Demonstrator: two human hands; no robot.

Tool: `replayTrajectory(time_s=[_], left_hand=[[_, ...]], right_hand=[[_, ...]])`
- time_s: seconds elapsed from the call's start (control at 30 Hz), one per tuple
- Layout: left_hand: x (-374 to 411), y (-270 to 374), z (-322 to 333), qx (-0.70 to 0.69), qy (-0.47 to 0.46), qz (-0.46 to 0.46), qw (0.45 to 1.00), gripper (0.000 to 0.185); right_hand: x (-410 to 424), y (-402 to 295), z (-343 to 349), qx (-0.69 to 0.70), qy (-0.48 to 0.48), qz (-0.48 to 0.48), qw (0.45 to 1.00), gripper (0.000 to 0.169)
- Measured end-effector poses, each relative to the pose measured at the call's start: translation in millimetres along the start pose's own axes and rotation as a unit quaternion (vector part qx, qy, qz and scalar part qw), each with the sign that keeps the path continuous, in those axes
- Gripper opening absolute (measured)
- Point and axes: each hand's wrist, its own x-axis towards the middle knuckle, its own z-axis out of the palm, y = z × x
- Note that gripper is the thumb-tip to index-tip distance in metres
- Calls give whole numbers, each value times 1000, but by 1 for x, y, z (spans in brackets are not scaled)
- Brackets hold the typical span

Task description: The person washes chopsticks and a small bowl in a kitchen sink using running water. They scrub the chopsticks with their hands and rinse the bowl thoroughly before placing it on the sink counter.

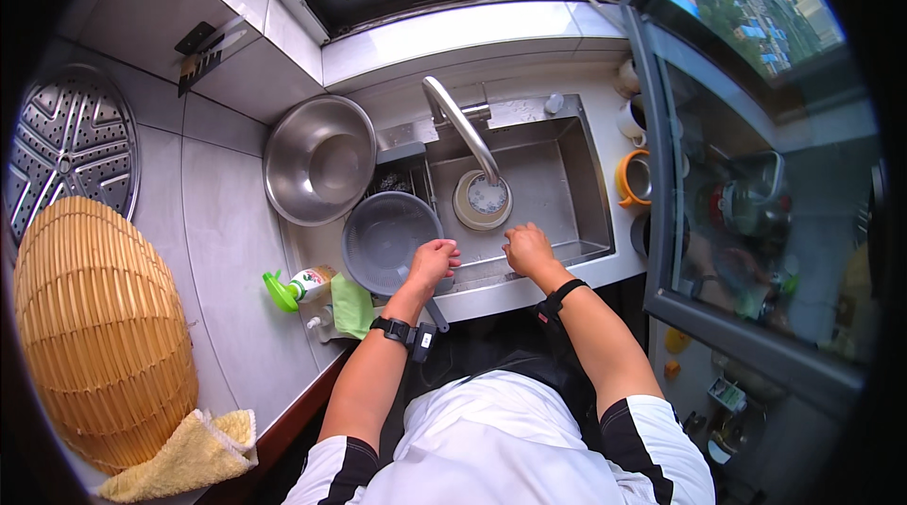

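Observation:
Both my hands hover over the front part of a stainless steel sink (542,186). My left hand (434,263) is at the right edge of a grey plastic colander (390,239), its fingers loosely curled and holding nothing visible; whether it touches the colander cannot be told. My right hand (528,250) is bent downward at the wrist with curled fingers, and no object shows in it. Between and beyond the hands, a bowl with a patterned inside (487,197) sits in the basin under the curved metal faucet (460,124).
A large steel bowl (319,159) stands left of the sink. Near the front left are a green-topped spray bottle (305,287) and a green cloth (352,306). Right of the sink stand an orange mug (633,177) and other cups, beside an open window sash (655,221).

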Motion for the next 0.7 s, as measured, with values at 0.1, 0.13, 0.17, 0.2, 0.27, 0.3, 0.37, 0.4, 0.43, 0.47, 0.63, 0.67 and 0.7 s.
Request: replayTrajectory(time_s=[0.1,0.13,0.17,0.2,0.27,0.3,0.37,0.4,0.43,0.47,0.63,0.67,0.7], left_hand=[[6,-2,5,-15,5,-23,1000,35],[9,-4,7,-25,10,-29,999,37],[13,-6,8,-34,11,-34,999,38],[14,-8,8,-48,15,-37,998,38],[14,-6,14,-65,23,-43,997,36],[15,-1,17,-70,29,-44,996,35],[21,1,23,-77,36,-46,995,33],[24,1,27,-80,34,-47,995,33],[28,0,30,-83,32,-48,995,32],[33,-1,32,-83,26,-52,995,33],[57,-6,43,-78,26,-56,995,33],[61,-7,46,-77,29,-64,995,32],[68,-8,49,-74,32,-70,994,31]], right_hand=[[45,2,31,-37,-9,-37,999,22],[61,7,43,-48,6,-52,997,21],[74,12,56,-58,21,-66,996,20],[89,12,65,-70,4,-68,995,22],[108,17,79,-98,-26,-69,992,28],[114,20,85,-51,2,-59,997,32],[117,29,99,29,52,-58,997,41],[118,35,105,61,75,-68,993,46],[120,41,111,92,98,-81,988,50],[118,45,119,127,93,-80,984,49],[119,30,69,-125,74,-195,970,24],[116,30,66,-134,84,-204,966,23],[114,31,65,-143,96,-212,962,23]])
